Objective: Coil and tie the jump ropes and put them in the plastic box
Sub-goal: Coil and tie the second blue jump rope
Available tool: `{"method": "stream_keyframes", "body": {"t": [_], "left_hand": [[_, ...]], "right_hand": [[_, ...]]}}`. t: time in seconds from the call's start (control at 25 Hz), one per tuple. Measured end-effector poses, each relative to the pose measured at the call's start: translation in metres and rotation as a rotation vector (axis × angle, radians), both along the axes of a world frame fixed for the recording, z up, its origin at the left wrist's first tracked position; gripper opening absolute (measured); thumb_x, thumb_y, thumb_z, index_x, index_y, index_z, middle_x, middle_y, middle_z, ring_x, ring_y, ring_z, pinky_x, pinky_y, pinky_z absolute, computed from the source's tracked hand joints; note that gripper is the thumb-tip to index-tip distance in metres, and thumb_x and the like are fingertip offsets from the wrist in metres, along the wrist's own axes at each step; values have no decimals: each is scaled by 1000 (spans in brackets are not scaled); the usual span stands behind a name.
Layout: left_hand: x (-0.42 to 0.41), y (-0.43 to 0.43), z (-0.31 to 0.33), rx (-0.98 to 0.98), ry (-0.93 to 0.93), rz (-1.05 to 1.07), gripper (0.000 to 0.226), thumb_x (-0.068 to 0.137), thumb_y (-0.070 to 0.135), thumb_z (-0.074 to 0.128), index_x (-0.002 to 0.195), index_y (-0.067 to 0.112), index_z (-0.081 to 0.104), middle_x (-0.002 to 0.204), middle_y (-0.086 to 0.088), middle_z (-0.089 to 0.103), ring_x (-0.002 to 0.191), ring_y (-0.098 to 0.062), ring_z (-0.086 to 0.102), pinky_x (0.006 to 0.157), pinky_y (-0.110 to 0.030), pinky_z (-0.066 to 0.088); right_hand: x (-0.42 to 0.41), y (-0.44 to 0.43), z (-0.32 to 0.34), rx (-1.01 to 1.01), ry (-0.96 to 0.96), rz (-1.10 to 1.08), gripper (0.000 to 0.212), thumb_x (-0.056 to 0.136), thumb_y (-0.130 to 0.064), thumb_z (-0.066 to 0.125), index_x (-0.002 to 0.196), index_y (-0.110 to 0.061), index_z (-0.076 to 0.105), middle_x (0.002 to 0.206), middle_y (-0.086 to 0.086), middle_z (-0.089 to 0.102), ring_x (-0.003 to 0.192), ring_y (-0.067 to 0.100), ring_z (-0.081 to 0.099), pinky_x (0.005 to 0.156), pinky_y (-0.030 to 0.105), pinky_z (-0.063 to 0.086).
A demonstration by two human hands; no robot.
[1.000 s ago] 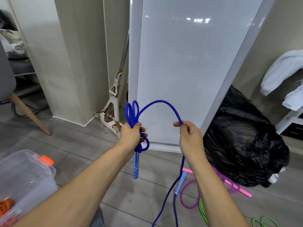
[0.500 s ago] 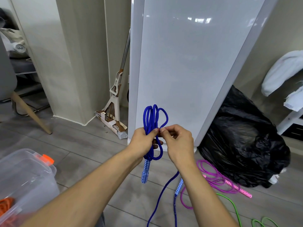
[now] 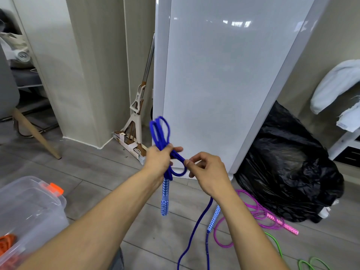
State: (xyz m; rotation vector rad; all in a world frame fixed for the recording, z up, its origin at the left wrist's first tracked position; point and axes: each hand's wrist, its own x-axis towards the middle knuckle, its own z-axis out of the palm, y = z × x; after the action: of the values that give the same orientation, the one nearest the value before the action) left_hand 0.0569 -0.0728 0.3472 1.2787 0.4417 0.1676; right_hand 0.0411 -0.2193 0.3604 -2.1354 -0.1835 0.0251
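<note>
P1: Right hand has pulled off the left hand. Half a second ago they were touching at the coil; now there's a gap with one strand across it.

P2: Grips?

P1: Left fist is closed round the bundled blue rope, with loops sticking up above it and one handle hanging below. Right thumb and forefinger pinch the strand just beside the left.

P2: Step?

P1: Looks like coiling, not tying yet. A long tail drops from under the right hand to the floor, and the second handle is down there too.

P2: Next?

P1: My guess: slide the right hand down the tail, bring another loop up to the left, and repeat till the slack's gone. Then wrap the end round the bundle and tie. Left must keep the loops from slipping.

P2: Box?

P1: Box is low, left of the left forearm, with an orange rope inside. Pink rope and green rope lie loose below and right of the right hand, not coiled.
</note>
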Motion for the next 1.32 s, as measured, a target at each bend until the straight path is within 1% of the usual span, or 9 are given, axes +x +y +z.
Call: {"method": "stream_keyframes", "body": {"t": [0.08, 0.2, 0.36, 0.44, 0.6, 0.96, 1.08, 1.2, 1.32], "left_hand": [[7, 12, 2, -162, -39, 98, 15, 103, 8, 45, 115, 2, 51, 82, -6, 73, 75, -22, 71, 62, -36, 56], [9, 27, 3, -260, -44, 200, 7, 102, 5, 44, 108, 4, 48, 77, -8, 60, 59, -21, 69, 57, -39, 61], [17, 40, -7, -193, -49, 315, 3, 99, 8, 47, 100, 7, 50, 71, -5, 54, 52, -18, 56, 58, -34, 55], [20, 44, -10, -51, -29, 357, 9, 99, 12, 49, 105, 6, 53, 72, -5, 56, 57, -19, 56, 66, -38, 56], [16, 33, -8, 81, -37, 109, 6, 99, 11, 50, 102, 7, 54, 69, -6, 55, 59, -23, 56, 62, -37, 53], [-11, 0, 3, 335, -76, -378, 18, 102, 18, 50, 120, 18, 53, 98, 1, 76, 88, -17, 74, 84, -36, 57], [-15, -3, 2, 385, -77, -473, 18, 99, 18, 55, 117, 18, 55, 95, -2, 76, 87, -17, 74, 85, -36, 58], [-16, -6, 1, 428, -100, -559, 18, 98, 15, 55, 116, 17, 55, 92, -2, 75, 85, -16, 73, 80, -30, 58], [-19, -5, 2, 503, -120, -615, 16, 97, 12, 57, 112, 16, 57, 85, 1, 72, 76, -10, 68, 71, -21, 54]], "right_hand": [[0, -5, 2, -52, 78, 159, 14, 97, -31, 61, 101, -24, 73, 69, -3, 73, 46, -1, 52, 55, 20, 39], [0, -14, 2, -60, 270, 348, 22, 101, -25, 56, 111, -21, 75, 68, -2, 70, 44, 6, 40, 52, 19, 37], [3, -37, 5, -178, 395, 390, 23, 99, -25, 57, 100, -17, 78, 72, -2, 73, 52, 11, 48, 53, 20, 39], [8, -48, 5, -215, 263, 251, 18, 94, -28, 64, 89, -19, 79, 67, -4, 70, 53, 9, 50, 55, 19, 41], [17, -57, 7, -89, -165, -127, 15, 90, -36, 71, 79, -26, 75, 60, -5, 60, 53, 4, 47, 49, 12, 36], [6, -23, 3, -124, -56, 170, 20, 102, -18, 50, 109, -27, 65, 94, -13, 68, 83, 1, 62, 71, 16, 43], [4, -21, 4, 8, -69, 83, 9, 99, -20, 58, 104, -26, 53, 91, -7, 75, 87, 5, 68, 75, 23, 51], [5, -20, 6, 70, -87, 26, 11, 94, -17, 66, 96, -22, 57, 81, -5, 76, 75, 3, 71, 66, 16, 50], [6, -22, 5, -6, -144, -25, 12, 88, -22, 74, 86, -29, 63, 79, -9, 72, 78, 8, 67, 68, 22, 51]]}}
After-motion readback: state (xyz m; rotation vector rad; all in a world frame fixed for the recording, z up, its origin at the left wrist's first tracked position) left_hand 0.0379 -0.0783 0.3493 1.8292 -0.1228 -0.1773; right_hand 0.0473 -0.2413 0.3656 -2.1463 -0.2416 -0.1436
